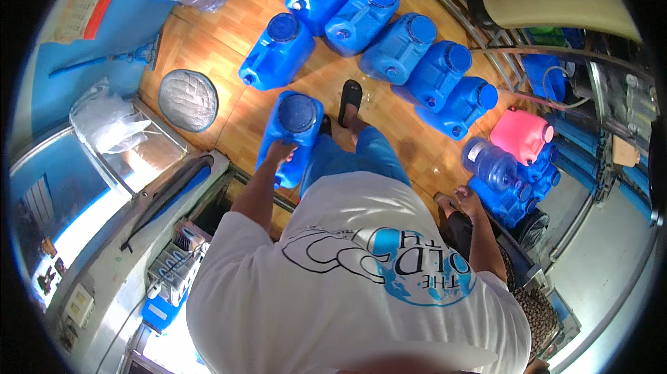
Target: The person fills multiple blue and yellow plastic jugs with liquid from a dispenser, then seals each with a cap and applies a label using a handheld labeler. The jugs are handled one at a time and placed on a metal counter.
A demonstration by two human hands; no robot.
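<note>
My left hand is closed round the handle of a blue water jug, which stands upright beside my left leg with its round cap up. My right hand hangs at my right side, fingers loosely apart, with nothing seen in it. Closest to it are a clear blue round water bottle lying on its side and several blue jugs under it. A pink jug sits just beyond them.
Ahead, a blue jug and a row of several more stand on the wood-patterned floor. A silver round mat lies at left. Metal racks line the right. Another person's leg shows behind my right arm.
</note>
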